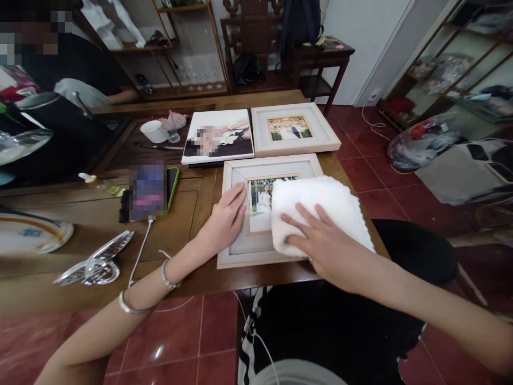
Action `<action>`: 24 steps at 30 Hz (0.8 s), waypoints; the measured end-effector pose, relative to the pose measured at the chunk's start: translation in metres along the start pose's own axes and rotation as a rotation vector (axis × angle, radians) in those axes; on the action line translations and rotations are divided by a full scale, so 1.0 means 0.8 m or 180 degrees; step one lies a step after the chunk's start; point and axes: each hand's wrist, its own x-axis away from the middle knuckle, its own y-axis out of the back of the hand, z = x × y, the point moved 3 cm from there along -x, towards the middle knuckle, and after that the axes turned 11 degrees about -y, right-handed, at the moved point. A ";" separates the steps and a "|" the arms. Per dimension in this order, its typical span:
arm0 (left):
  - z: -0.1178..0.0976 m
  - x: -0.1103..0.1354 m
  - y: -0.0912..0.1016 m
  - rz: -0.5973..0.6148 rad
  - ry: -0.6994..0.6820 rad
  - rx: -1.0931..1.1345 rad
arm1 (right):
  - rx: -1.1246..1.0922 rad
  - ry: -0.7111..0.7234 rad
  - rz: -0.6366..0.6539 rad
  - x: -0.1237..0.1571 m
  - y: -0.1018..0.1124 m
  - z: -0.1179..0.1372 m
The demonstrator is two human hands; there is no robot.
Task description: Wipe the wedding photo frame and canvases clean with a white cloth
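A light wooden picture frame (236,254) with a photo inside lies flat near the table's front edge. My left hand (228,219) rests on its left side, fingers stretched over the border. On the frame's right half, my right hand (320,238) presses down a fluffy white cloth (336,200) with fingers spread. The cloth covers the right part of the photo and hangs past the frame's right side. Behind lie a second wooden frame (325,128) with a photo, and a photo panel (236,147) to its left.
Left on the wooden table (196,267) are a phone (150,190) on a cable, a dropper bottle (104,184), a clear hair clip (98,262), and a white cup (154,131). A person (88,69) sits across. A black stool (417,251) stands at right.
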 end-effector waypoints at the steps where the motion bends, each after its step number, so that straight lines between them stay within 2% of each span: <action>1: -0.001 0.000 0.000 0.0012 -0.0003 0.0002 | -0.0067 0.0053 0.0083 0.011 0.003 0.004; 5: -0.001 -0.001 0.001 0.0013 -0.0022 -0.0001 | -0.0361 0.0363 0.0180 0.034 0.008 0.018; 8: -0.001 0.000 0.000 0.0000 -0.0048 -0.0011 | -0.0497 0.0402 0.0096 0.028 0.003 0.021; 12: 0.000 0.001 -0.002 -0.0006 -0.0062 0.0003 | -0.0450 0.0274 -0.0136 -0.003 -0.008 0.008; 19: -0.002 0.002 0.000 -0.0003 -0.0056 -0.0008 | -0.0054 -0.0219 -0.0991 -0.070 -0.009 -0.043; 24: -0.002 0.002 0.001 0.0035 -0.0070 0.0002 | 0.0132 -0.0462 -0.1116 -0.112 0.001 -0.065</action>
